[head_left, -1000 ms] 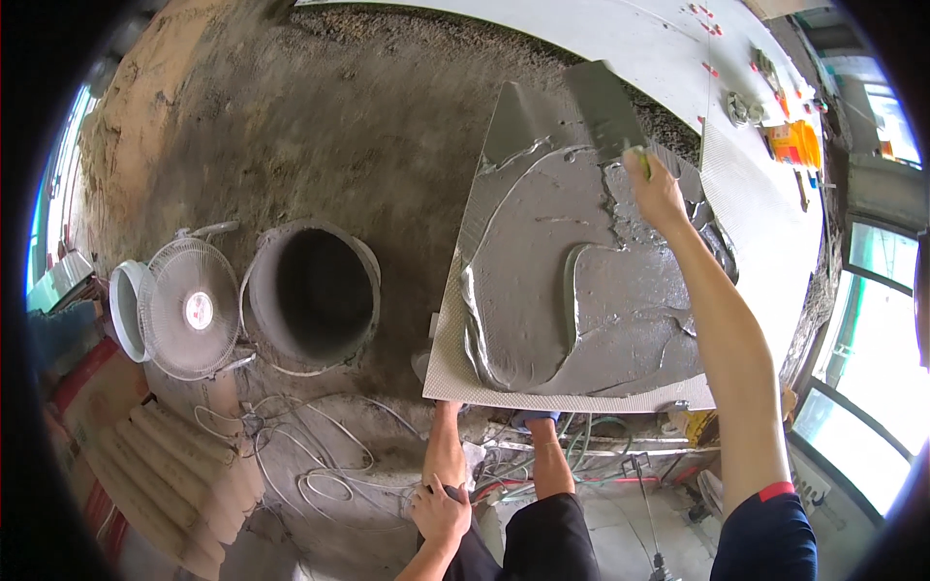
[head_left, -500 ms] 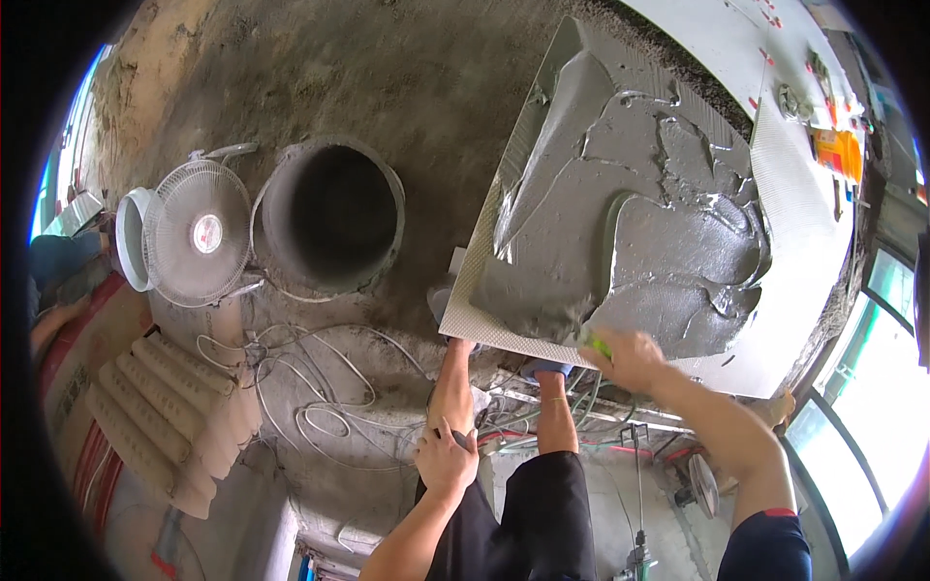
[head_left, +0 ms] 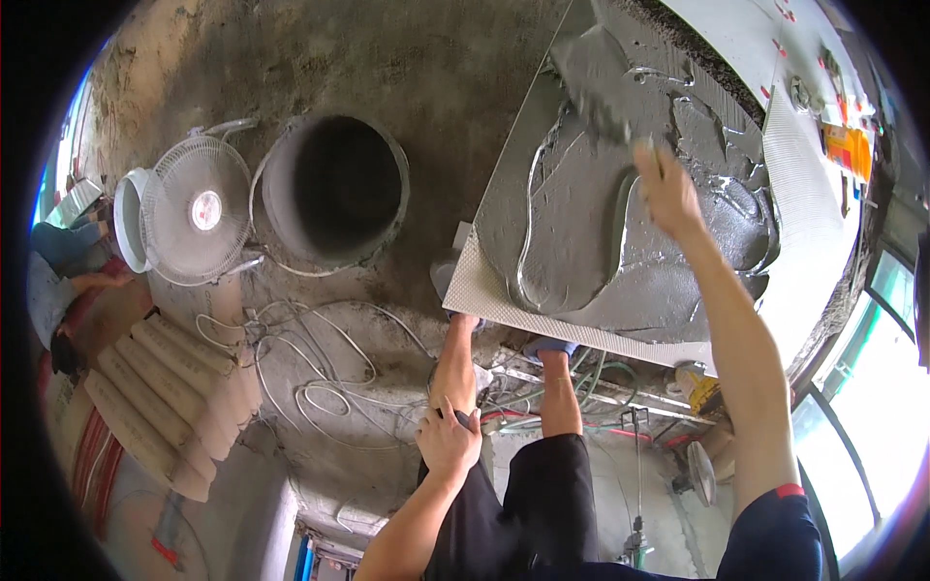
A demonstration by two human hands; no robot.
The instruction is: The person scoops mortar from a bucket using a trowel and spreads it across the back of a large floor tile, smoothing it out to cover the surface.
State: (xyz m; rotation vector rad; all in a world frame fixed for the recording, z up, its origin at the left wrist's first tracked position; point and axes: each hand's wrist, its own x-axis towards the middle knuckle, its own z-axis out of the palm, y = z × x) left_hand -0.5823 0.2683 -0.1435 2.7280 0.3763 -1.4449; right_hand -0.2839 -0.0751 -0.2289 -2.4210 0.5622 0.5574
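Head view: spreading grey paste (head_left: 572, 237) across a tile (head_left: 472, 276), right of the bucket (head_left: 281, 203).
Gripping the trowel (head_left: 593, 87) in the closed right hand (head_left: 670, 196); resting the left hand (head_left: 449, 443) on the left leg (head_left: 456, 368), with fingers curled, cannot tell whether holding the dark object (head_left: 462, 418) beneath. Best to tilt the trowel shallowly, press evenly, draw long overlapping strokes over raised ridges (head_left: 623, 221).

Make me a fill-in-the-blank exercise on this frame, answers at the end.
The trowel is in the ____ hand.
The left hand rests on the person's ____ leg.
The mortar is ____ in colour.
In the picture, the fan is to the ____ of the bucket.

Missing words: right; left; grey; left
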